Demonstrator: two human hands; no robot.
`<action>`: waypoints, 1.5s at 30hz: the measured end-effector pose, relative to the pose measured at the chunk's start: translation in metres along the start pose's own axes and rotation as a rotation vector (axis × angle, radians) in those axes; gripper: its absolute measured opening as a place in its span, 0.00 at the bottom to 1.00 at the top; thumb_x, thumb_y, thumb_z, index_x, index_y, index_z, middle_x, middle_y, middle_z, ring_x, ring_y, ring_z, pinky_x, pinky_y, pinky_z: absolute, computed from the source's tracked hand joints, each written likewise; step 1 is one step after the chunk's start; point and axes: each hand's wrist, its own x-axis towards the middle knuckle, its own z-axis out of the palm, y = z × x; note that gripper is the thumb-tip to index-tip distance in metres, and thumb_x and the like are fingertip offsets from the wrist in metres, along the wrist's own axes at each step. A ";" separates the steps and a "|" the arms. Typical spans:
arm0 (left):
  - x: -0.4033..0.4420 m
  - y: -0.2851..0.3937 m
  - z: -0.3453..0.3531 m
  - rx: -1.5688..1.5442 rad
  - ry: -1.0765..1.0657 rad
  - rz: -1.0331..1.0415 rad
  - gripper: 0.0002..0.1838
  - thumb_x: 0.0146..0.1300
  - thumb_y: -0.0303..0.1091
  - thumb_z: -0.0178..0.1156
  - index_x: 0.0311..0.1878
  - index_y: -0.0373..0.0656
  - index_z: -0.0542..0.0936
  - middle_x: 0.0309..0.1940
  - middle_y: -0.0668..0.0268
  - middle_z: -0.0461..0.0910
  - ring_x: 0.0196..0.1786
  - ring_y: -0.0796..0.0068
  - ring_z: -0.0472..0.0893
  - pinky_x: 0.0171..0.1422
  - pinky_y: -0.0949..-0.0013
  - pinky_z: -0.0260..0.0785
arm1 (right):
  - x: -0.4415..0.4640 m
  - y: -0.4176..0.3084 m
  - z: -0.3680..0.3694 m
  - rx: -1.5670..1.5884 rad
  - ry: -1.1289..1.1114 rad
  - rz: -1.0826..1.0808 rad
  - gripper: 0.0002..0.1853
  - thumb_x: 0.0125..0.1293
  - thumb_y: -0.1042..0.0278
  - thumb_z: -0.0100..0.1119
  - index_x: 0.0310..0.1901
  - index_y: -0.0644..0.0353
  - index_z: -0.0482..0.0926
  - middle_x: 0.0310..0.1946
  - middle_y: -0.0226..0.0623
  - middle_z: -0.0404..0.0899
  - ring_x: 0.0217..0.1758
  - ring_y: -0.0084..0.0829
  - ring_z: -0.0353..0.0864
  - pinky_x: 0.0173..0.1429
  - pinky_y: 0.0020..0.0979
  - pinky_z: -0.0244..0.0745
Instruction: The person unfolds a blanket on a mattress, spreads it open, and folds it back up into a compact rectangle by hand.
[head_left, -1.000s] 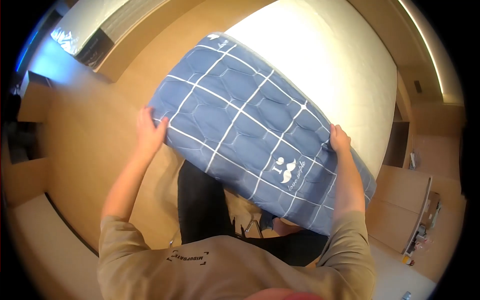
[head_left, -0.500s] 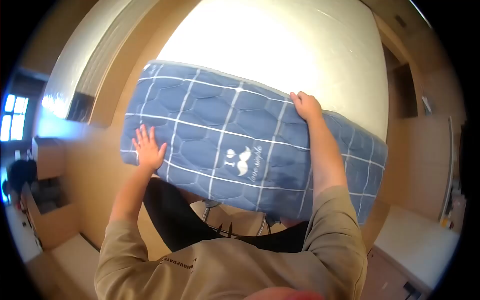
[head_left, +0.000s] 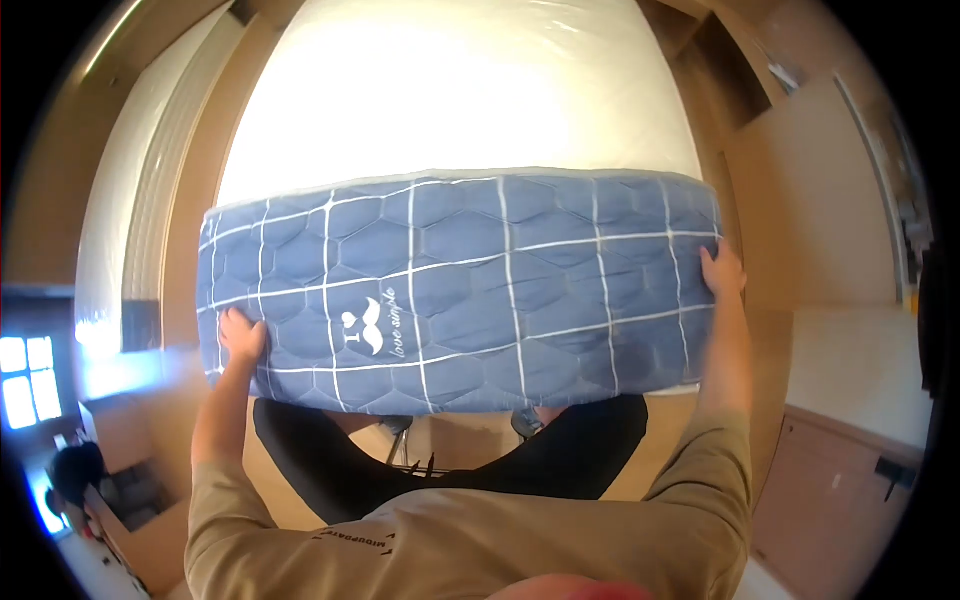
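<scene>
A blue quilted pad with white grid lines and a printed moustache lies folded in a wide band across the near end of a white mattress. Near its left end, my left hand presses on the top with bent fingers gathered on the fabric, thumb close by. At the right edge of the pad, my right hand grips the border, thumb on top and the other fingers partly hidden by the edge.
Black-trousered legs are below the pad. A plastic-wrapped mattress stands at the left. Wooden panels are at the right, with a pale cabinet top below them. Further left are a window and an open box.
The pad has turned from slanting to nearly level across the mattress end. My right hand moved from its far edge to its right end; my left hand, spread half a second ago, now has bent fingers.
</scene>
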 end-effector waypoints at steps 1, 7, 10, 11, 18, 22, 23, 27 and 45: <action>0.014 0.018 0.001 -0.031 0.061 0.172 0.38 0.49 0.47 0.60 0.63 0.37 0.66 0.66 0.41 0.62 0.71 0.43 0.60 0.73 0.46 0.52 | 0.004 0.075 0.057 0.038 -0.014 0.109 0.33 0.65 0.35 0.48 0.54 0.59 0.77 0.52 0.44 0.80 0.56 0.45 0.78 0.60 0.47 0.68; -0.012 0.313 -0.040 -0.203 0.086 0.796 0.24 0.59 0.47 0.59 0.54 0.41 0.74 0.56 0.49 0.73 0.60 0.47 0.71 0.64 0.52 0.63 | -0.124 0.203 0.099 0.647 -0.430 0.849 0.33 0.63 0.30 0.49 0.52 0.54 0.80 0.46 0.39 0.83 0.50 0.38 0.81 0.51 0.37 0.75; -0.017 0.415 -0.036 -0.241 0.067 0.908 0.31 0.57 0.47 0.63 0.62 0.43 0.71 0.61 0.49 0.72 0.64 0.48 0.71 0.69 0.56 0.62 | -0.141 0.197 0.094 1.033 -0.662 0.990 0.33 0.63 0.29 0.50 0.52 0.51 0.81 0.45 0.37 0.84 0.47 0.36 0.82 0.48 0.34 0.77; -0.024 0.440 -0.047 -0.233 -0.065 0.846 0.33 0.57 0.48 0.64 0.63 0.45 0.70 0.61 0.49 0.72 0.64 0.48 0.71 0.69 0.56 0.62 | -0.138 0.195 0.097 1.163 -0.683 0.975 0.33 0.63 0.28 0.50 0.51 0.50 0.81 0.44 0.36 0.84 0.46 0.35 0.82 0.47 0.32 0.77; -0.012 0.493 -0.056 -0.145 -0.480 0.798 0.24 0.51 0.44 0.69 0.47 0.38 0.79 0.39 0.55 0.81 0.44 0.62 0.80 0.50 0.62 0.70 | -0.112 0.237 0.140 1.620 -0.069 0.506 0.21 0.68 0.56 0.59 0.53 0.65 0.77 0.47 0.38 0.82 0.49 0.33 0.81 0.53 0.35 0.77; -0.003 0.490 -0.051 -0.186 -0.469 0.846 0.22 0.50 0.41 0.68 0.43 0.35 0.79 0.35 0.57 0.80 0.40 0.64 0.78 0.47 0.63 0.70 | -0.149 0.226 0.114 1.510 0.381 0.311 0.23 0.67 0.63 0.61 0.58 0.69 0.71 0.54 0.42 0.77 0.54 0.38 0.78 0.57 0.39 0.76; 0.002 0.493 -0.048 -0.200 -0.500 0.837 0.22 0.49 0.42 0.68 0.43 0.36 0.79 0.36 0.56 0.81 0.41 0.62 0.79 0.48 0.62 0.70 | -0.158 0.226 0.127 1.561 0.240 0.424 0.24 0.68 0.61 0.60 0.58 0.69 0.71 0.55 0.42 0.77 0.56 0.38 0.78 0.57 0.39 0.76; 0.012 0.493 -0.033 -0.251 -0.496 0.924 0.24 0.48 0.45 0.67 0.44 0.35 0.81 0.39 0.54 0.82 0.44 0.61 0.80 0.49 0.61 0.71 | -0.165 0.229 0.162 1.822 -0.379 0.765 0.26 0.71 0.53 0.53 0.61 0.67 0.69 0.57 0.42 0.76 0.59 0.41 0.76 0.59 0.42 0.75; -0.137 0.469 -0.023 -0.165 0.366 0.783 0.32 0.59 0.51 0.60 0.60 0.40 0.69 0.65 0.49 0.63 0.68 0.48 0.63 0.67 0.46 0.55 | -0.159 0.203 0.166 2.252 -0.379 0.757 0.26 0.69 0.53 0.48 0.64 0.58 0.69 0.63 0.42 0.72 0.66 0.46 0.69 0.68 0.51 0.65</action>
